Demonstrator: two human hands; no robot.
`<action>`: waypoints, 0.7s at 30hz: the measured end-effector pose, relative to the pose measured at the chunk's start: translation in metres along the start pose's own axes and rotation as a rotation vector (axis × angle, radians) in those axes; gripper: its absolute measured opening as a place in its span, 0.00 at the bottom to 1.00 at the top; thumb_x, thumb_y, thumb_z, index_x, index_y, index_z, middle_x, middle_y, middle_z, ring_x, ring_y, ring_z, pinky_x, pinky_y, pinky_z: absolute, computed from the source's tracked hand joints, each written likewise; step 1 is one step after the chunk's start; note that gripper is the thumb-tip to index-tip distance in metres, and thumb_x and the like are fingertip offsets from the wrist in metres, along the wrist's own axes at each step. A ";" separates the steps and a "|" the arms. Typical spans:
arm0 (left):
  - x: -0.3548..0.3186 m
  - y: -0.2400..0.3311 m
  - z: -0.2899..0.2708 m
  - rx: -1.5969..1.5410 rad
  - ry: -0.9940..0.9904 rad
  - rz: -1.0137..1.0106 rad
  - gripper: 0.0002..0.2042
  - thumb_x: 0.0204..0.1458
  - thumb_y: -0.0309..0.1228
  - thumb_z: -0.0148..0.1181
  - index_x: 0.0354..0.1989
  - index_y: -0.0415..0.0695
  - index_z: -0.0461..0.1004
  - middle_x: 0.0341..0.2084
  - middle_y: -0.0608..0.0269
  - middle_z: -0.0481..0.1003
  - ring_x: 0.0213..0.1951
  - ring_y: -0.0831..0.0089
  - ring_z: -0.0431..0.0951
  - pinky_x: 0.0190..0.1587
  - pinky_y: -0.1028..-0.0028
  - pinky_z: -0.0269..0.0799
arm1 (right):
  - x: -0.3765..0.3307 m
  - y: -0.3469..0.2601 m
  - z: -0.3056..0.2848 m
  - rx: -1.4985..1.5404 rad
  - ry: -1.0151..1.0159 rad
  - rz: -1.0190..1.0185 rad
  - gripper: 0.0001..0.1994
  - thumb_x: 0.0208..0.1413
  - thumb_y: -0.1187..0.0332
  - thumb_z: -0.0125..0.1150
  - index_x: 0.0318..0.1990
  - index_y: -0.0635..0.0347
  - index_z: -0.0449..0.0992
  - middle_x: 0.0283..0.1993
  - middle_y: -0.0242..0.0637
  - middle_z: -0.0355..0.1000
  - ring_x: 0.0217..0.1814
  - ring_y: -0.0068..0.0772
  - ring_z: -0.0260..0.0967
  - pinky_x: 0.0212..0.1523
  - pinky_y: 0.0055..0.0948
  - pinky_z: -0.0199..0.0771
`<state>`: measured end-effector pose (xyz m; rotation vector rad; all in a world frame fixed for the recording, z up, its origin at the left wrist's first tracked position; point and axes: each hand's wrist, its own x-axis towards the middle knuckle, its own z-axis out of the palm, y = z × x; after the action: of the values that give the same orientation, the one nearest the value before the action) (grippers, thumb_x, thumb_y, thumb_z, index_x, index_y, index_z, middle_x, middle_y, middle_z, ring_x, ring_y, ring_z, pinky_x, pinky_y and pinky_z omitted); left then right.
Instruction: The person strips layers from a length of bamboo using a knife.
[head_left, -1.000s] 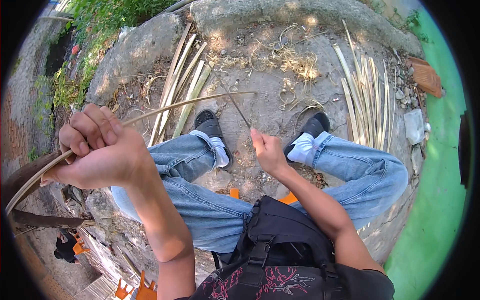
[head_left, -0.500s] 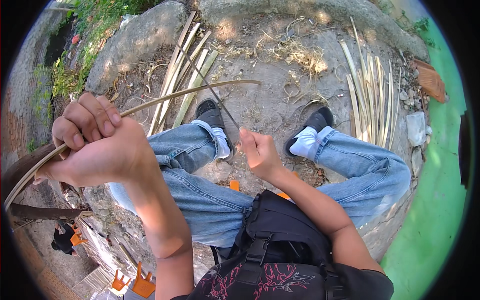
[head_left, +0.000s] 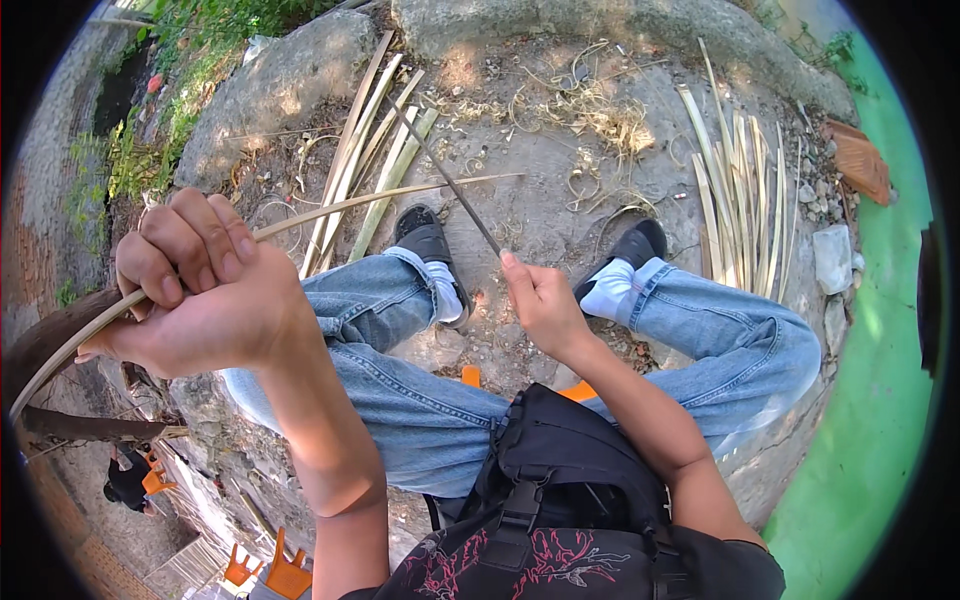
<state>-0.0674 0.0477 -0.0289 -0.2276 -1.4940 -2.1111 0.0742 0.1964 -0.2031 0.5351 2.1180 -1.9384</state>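
My left hand (head_left: 195,285), raised at the left, is closed round a long, pale bamboo strip (head_left: 345,204). The strip bows from the left rim through the fist, and its thin tip points right above my feet. Between my knees, my right hand (head_left: 545,305) grips a long, thin, dark blade-like tool (head_left: 450,183) by its near end; the handle is hidden in the fingers. Slanting away to the upper left, the tool crosses the strip near its tip. Whether the two touch, I cannot tell.
Split bamboo strips lie on the ground beyond my left foot (head_left: 385,175) and beside my right foot (head_left: 740,200). Curly shavings (head_left: 610,125) litter the far ground before a stone edge (head_left: 560,30). A black bag (head_left: 570,440) rests at my lap. Orange stools (head_left: 288,575) and a person (head_left: 127,478) appear lower left.
My right hand and the dark tool have shifted a little to the right. The left hand has moved slightly right, and the strip has turned so that its tip looks thinner.
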 end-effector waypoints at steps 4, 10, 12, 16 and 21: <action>-0.002 0.004 0.003 -0.044 -0.101 -0.016 0.31 0.54 0.65 0.21 0.10 0.53 0.47 0.06 0.71 0.45 0.11 0.79 0.44 0.14 0.79 0.40 | -0.026 -0.059 0.006 0.065 -0.048 -0.181 0.27 0.64 0.54 0.41 0.16 0.63 0.60 0.12 0.26 0.52 0.18 0.17 0.47 0.18 0.26 0.49; 0.000 0.001 0.003 -0.057 -0.086 -0.025 0.31 0.54 0.64 0.22 0.09 0.54 0.48 0.06 0.72 0.46 0.10 0.79 0.45 0.13 0.80 0.40 | 0.009 0.001 -0.010 -0.067 -0.049 0.047 0.27 0.64 0.54 0.41 0.16 0.63 0.61 0.12 0.27 0.52 0.18 0.17 0.49 0.19 0.26 0.50; -0.003 0.002 0.004 -0.047 -0.077 -0.026 0.31 0.54 0.64 0.22 0.09 0.54 0.48 0.06 0.73 0.45 0.10 0.79 0.45 0.13 0.79 0.40 | 0.003 -0.015 -0.006 -0.045 -0.011 -0.002 0.28 0.64 0.52 0.42 0.16 0.66 0.62 0.12 0.34 0.52 0.17 0.21 0.49 0.19 0.30 0.51; -0.005 0.007 0.004 -0.075 -0.134 0.016 0.31 0.54 0.65 0.22 0.09 0.54 0.48 0.06 0.73 0.45 0.10 0.79 0.44 0.13 0.80 0.39 | -0.019 -0.056 0.008 0.076 -0.015 -0.183 0.31 0.63 0.50 0.42 0.16 0.70 0.63 0.11 0.42 0.52 0.16 0.26 0.48 0.19 0.35 0.53; -0.007 -0.003 0.012 -0.053 -0.066 -0.017 0.32 0.53 0.66 0.22 0.09 0.54 0.48 0.06 0.73 0.46 0.10 0.80 0.44 0.13 0.80 0.38 | 0.015 0.022 -0.008 -0.127 0.082 0.040 0.29 0.63 0.51 0.43 0.18 0.71 0.64 0.12 0.42 0.54 0.17 0.25 0.49 0.19 0.34 0.53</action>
<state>-0.0648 0.0619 -0.0294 -0.3080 -1.4828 -2.1777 0.0697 0.2072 -0.2280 0.6363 2.2436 -1.7745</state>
